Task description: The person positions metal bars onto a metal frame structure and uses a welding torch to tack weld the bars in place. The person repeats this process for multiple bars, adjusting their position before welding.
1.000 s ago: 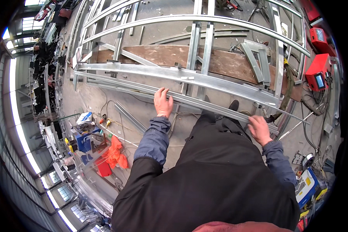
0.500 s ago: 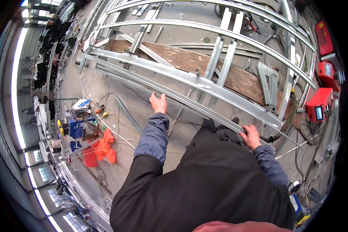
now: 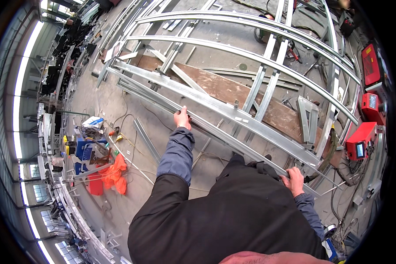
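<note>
A long galvanized steel channel (image 3: 226, 137) runs slantwise in front of me, from the upper left down toward the lower right. Around its near edge, left of the middle, my left hand (image 3: 183, 119) is closed, with some fingers hidden behind the metal. My right hand (image 3: 294, 180) grips the same channel near its right end, fingers over the top edge. Just beyond lies a wider flat steel beam (image 3: 198, 96), close alongside the channel. Further off, several slimmer rails (image 3: 240, 47) belong to a raised metal frame.
A brown board (image 3: 215, 83) lies beneath the frame. Red machines (image 3: 360, 143) stand at the right, with cables around them. On the left are a blue machine (image 3: 84, 149), an orange cloth (image 3: 114, 174) and a loose steel channel (image 3: 146, 140) on the floor.
My left hand has gone from a loose reach below the channel to a closed hold on it. My right hand stays on the channel's right part. The view has shifted slightly.
</note>
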The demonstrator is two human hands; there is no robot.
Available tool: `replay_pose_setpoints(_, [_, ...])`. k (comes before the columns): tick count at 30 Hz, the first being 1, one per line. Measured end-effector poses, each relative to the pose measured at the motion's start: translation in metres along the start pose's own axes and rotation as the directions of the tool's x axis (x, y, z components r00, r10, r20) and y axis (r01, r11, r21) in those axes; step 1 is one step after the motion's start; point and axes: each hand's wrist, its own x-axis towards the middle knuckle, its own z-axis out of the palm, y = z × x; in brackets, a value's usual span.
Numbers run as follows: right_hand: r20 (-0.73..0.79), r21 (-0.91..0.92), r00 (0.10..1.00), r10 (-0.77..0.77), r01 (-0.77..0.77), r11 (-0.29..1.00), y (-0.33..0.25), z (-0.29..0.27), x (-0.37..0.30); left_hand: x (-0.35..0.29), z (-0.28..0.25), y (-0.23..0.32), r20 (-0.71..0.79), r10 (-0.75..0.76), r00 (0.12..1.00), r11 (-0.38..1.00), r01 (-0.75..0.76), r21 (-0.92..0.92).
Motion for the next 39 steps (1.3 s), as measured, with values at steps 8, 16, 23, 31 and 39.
replay_pose_setpoints(8, [-0.061, 0.002, 0.998, -0.019, 0.019, 1.0, 0.012, -0.034, -0.011, -0.016, 0.012, 0.007, 0.096, -0.086, 0.992, 0.979, 0.102, -0.178])
replay_pose_setpoints(16, [-0.094, -0.005, 0.994, -0.051, 0.051, 0.999, 0.055, -0.091, -0.029, -0.13, 0.016, 0.063, 0.244, 0.005, 0.97, 0.992, 0.026, -0.121])
replay_pose_setpoints(23, [-0.142, -0.078, 0.984, -0.104, 0.093, 0.993, 0.042, -0.116, 0.008, -0.219, 0.071, 0.053, 0.522, -0.087, 0.848, 0.985, 0.153, -0.084])
replay_pose_setpoints(31, [-0.128, -0.145, 0.986, -0.109, 0.09, 0.985, 0.077, -0.114, 0.028, -0.192, 0.105, 0.007, 0.536, -0.166, 0.828, 0.974, 0.224, -0.044])
replay_pose_setpoints(39, [-0.145, -0.12, 0.981, -0.129, 0.112, 0.986, 0.074, -0.103, 0.047, -0.173, 0.109, -0.001, 0.521, -0.187, 0.833, 0.971, 0.236, -0.03])
